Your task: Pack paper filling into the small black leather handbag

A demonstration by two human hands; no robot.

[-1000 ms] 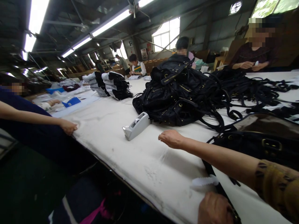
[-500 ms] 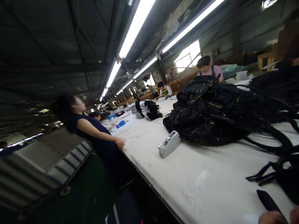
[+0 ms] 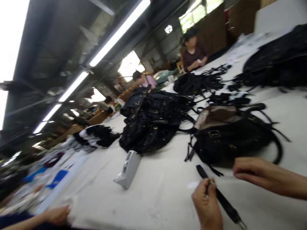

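Over open tabletop, left hand pinches a strap; right hand (grip unclear) is near a bag.

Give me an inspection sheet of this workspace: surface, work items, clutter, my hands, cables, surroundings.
Surface: white table, faint marks near the front
Work items: black strap with metal clip at its near end; black bag, mouth open, pale lining showing
Clutter: tape dispenser beside a heap of black bags; blue item further left
Hands: left hand grips the strap; right hand by the open bag, whether it holds anything unclear
Cables: nothing seen
Surroundings: people across the table; another person's hand at lower left; ceiling lights on
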